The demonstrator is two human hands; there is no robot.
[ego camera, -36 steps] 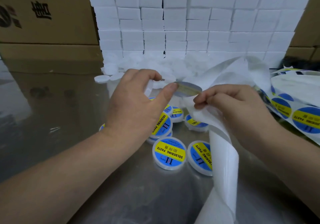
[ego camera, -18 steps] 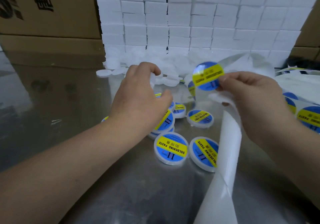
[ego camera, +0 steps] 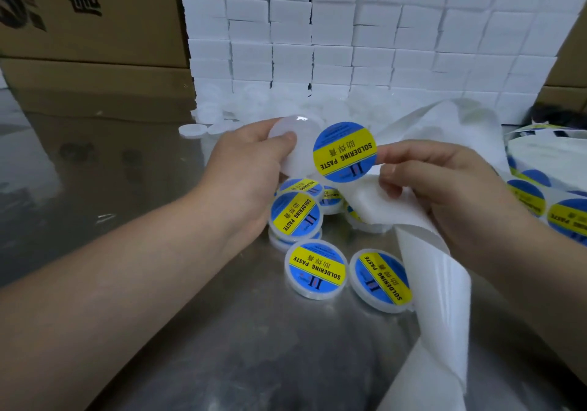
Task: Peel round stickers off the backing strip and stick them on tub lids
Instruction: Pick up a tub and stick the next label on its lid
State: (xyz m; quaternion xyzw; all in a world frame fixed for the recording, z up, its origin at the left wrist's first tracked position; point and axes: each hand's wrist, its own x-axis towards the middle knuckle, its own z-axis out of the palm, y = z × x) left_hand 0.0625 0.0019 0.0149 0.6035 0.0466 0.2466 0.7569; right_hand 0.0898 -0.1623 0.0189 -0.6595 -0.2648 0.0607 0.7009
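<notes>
Right hand (ego camera: 444, 188) pinches sticker (ego camera: 344, 151) just beside lid (ego camera: 303, 137) gripped by left hand (ego camera: 244, 169).

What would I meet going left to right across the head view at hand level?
Left hand → plain white round plastic tub → round blue-and-yellow paper sticker → right hand → row of unpeeled blue-and-yellow stickers.

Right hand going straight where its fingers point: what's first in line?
Probably the bare white tub held in the left hand, sticker edge arriving first; the depth gap is unclear.

left hand (ego camera: 244, 172) gripping, right hand (ego camera: 444, 185) pinching, both raised
</notes>
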